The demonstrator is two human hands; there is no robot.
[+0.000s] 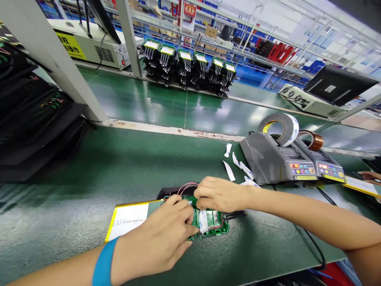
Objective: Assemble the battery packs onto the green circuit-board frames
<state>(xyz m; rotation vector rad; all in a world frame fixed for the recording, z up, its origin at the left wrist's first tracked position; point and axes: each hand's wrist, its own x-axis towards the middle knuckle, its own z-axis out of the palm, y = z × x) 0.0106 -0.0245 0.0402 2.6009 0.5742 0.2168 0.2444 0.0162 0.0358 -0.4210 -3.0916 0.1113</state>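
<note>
A green circuit board assembly (218,226) lies on the green table, with pink and black wires along its edges. A white tape strip with blue print (203,221) lies across it. My left hand (160,228), with a blue band at the wrist, rests over the board's left part, fingers bent and fingertips beside the strip. My right hand (218,194) has curled fingers at the board's upper edge, above the strip. What either hand grips, if anything, is hidden. A flat white battery pack with yellow edges (131,216) extends left of the board, partly under my left hand.
Two grey tape dispensers (264,159) carry a large tape roll (287,129) and an amber roll (316,140). Tape scraps (228,171) lie nearby. Black parts are stacked at left (35,131); several board assemblies (186,65) stand behind. Another person's hand (372,176) shows far right.
</note>
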